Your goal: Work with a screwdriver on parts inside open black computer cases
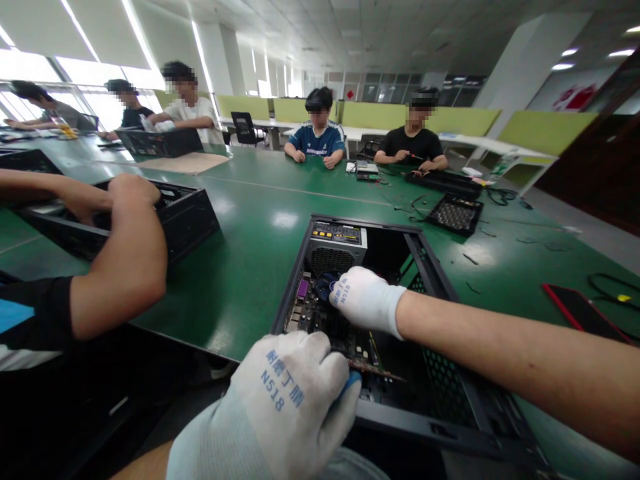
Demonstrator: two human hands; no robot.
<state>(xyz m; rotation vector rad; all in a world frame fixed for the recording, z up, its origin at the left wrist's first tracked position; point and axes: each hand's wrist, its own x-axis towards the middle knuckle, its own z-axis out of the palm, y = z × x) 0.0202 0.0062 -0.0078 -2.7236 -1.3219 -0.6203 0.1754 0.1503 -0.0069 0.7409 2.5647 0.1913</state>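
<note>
An open black computer case [440, 427] lies on its side in front of me. Inside it a motherboard [363, 343] sits tilted, its near edge showing above the case floor. My left hand [295, 393], in a white glove with blue print, is closed at the board's near edge; its fingertips are partly hidden. My right hand [363, 297], gloved alike, reaches in from the right with curled fingers on the round CPU cooler fan [324, 285]. A power supply [337, 243] with a yellow-marked label fills the far left corner of the case.
To the left, a person's bare arm [137, 253] reaches into another black case [187, 217]. Across the green table [250, 200] several people sit working. A black drive cage [455, 215], loose cables and a red-edged black panel [585, 313] lie to the right.
</note>
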